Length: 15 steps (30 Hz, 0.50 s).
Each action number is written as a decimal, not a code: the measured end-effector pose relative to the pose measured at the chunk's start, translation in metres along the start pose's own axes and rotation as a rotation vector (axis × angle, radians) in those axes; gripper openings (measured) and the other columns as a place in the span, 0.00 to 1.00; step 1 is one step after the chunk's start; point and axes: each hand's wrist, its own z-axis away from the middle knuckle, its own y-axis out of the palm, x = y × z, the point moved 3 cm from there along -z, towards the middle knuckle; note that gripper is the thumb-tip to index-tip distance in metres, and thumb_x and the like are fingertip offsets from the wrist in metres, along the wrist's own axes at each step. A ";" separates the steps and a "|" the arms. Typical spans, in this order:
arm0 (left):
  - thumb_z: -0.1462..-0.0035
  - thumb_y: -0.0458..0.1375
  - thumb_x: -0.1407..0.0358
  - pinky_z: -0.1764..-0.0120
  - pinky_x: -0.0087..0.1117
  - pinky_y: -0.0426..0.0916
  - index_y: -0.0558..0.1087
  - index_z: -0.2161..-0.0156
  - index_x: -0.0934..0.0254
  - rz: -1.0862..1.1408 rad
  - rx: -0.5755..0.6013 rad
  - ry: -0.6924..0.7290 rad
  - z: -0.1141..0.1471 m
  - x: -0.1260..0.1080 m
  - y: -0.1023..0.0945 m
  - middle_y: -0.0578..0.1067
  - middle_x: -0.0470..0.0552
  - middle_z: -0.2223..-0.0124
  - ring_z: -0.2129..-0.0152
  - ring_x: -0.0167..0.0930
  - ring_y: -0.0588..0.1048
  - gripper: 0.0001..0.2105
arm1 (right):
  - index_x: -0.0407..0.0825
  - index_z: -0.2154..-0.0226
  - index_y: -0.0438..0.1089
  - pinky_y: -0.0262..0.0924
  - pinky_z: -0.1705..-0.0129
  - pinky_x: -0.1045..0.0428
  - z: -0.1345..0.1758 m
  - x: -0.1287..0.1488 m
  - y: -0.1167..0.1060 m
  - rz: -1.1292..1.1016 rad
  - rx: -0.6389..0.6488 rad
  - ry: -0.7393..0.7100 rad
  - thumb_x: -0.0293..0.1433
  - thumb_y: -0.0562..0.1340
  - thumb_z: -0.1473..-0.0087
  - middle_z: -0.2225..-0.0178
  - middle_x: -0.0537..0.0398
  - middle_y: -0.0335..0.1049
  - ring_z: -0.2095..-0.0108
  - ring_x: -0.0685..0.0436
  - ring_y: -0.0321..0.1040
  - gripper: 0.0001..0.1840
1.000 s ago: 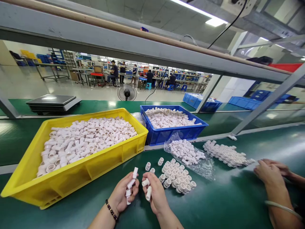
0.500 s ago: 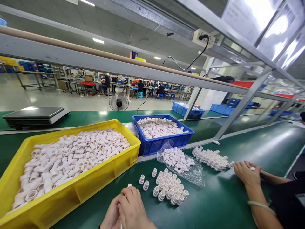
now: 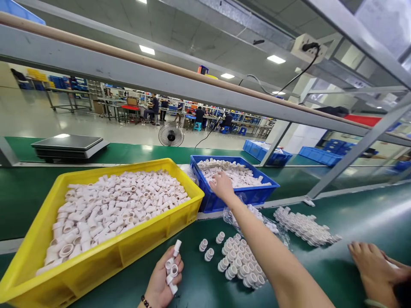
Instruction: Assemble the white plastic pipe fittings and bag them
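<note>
Several at once, clamps white fittings [image 3: 171, 270] in left grip [image 3: 163, 277], lower centre; poises right grip [image 3: 222, 187] over pile [image 3: 240, 173] in blue bin [image 3: 257, 196], centre; cannot tell whether closed.

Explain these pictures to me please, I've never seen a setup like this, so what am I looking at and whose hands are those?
There is no machine holding anything here: a person works with two bare hands. Every picture comes from one camera worn on that person's head, looking forward and down. The left hand, with a beaded bracelet at the wrist, holds several white fittings. The right hand is at the blue bin of white pieces; whether its grip has one is hard to tell. On the green surface are a yellow bin of white pieces, a group of upright fittings and, farther right, another cluster. The hand at the right edge is someone else's.
</note>
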 end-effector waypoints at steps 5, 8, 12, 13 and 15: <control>0.51 0.56 0.66 0.88 0.19 0.44 0.62 0.70 0.64 -0.083 -0.065 0.022 -0.002 0.002 -0.005 0.66 0.43 0.79 0.88 0.19 0.60 0.06 | 0.44 0.57 0.63 0.58 0.57 0.43 -0.050 -0.049 0.028 0.094 0.355 0.193 0.36 0.57 0.47 0.56 0.48 0.63 0.57 0.42 0.62 0.17; 0.51 0.57 0.66 0.88 0.20 0.43 0.63 0.69 0.64 -0.132 -0.081 0.036 -0.004 0.004 -0.005 0.65 0.43 0.81 0.88 0.20 0.61 0.07 | 0.45 0.57 0.63 0.61 0.59 0.45 -0.064 -0.056 0.045 0.131 0.504 0.212 0.34 0.55 0.45 0.57 0.51 0.64 0.60 0.46 0.64 0.14; 0.51 0.56 0.64 0.89 0.21 0.42 0.65 0.70 0.65 -0.172 -0.059 0.046 -0.009 0.004 -0.004 0.64 0.44 0.82 0.89 0.21 0.61 0.06 | 0.45 0.57 0.63 0.62 0.61 0.46 -0.076 -0.055 0.056 0.166 0.546 0.228 0.34 0.55 0.45 0.58 0.51 0.64 0.61 0.46 0.65 0.14; 0.52 0.57 0.64 0.89 0.21 0.42 0.65 0.70 0.65 -0.171 -0.059 0.042 -0.009 0.004 -0.004 0.64 0.44 0.82 0.89 0.21 0.62 0.07 | 0.45 0.57 0.63 0.62 0.61 0.46 -0.077 -0.055 0.058 0.171 0.526 0.231 0.34 0.55 0.46 0.58 0.51 0.64 0.61 0.46 0.65 0.14; 0.52 0.57 0.64 0.89 0.20 0.42 0.66 0.70 0.65 -0.151 -0.076 0.026 -0.010 0.004 -0.004 0.65 0.44 0.82 0.88 0.21 0.62 0.07 | 0.44 0.57 0.62 0.62 0.61 0.46 -0.080 -0.055 0.059 0.168 0.445 0.226 0.33 0.56 0.46 0.58 0.50 0.64 0.61 0.46 0.65 0.14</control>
